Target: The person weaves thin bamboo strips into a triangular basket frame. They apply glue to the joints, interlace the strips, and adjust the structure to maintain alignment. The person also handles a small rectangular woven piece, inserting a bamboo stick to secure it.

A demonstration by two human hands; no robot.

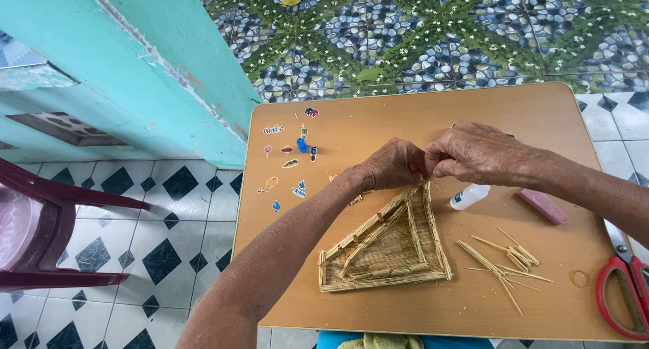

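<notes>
From the head camera, both hands meet at the top corner of a flat, triangular frame of pale yellow straw sticks [389, 244], which lies on the light brown wooden surface [405, 126] with its broad base toward the person and its apex pointing away. The left hand [392, 165] is curled almost closed, fingertips pinched down at the apex; the right hand [473, 153] is likewise closed in a pinch right against it, the two touching knuckle to knuckle. What lies between the fingertips is hidden, though it is most likely the ends of the straws where the two sloping sides join. To do this well, the pinch should stay light so the hollow straws are not crushed, the sloping sides should be kept in line with the inner struts, and the frame should stay flat against the surface and not lift. A small white plastic glue bottle [469, 196] lies just beside the frame's right side, a pink rectangular block [542, 206] beyond it, loose cut straw pieces [500, 258] to the lower right, and red-handled scissors [625, 288] at the right edge. Small coloured stickers [291, 156] dot the left part.
</notes>
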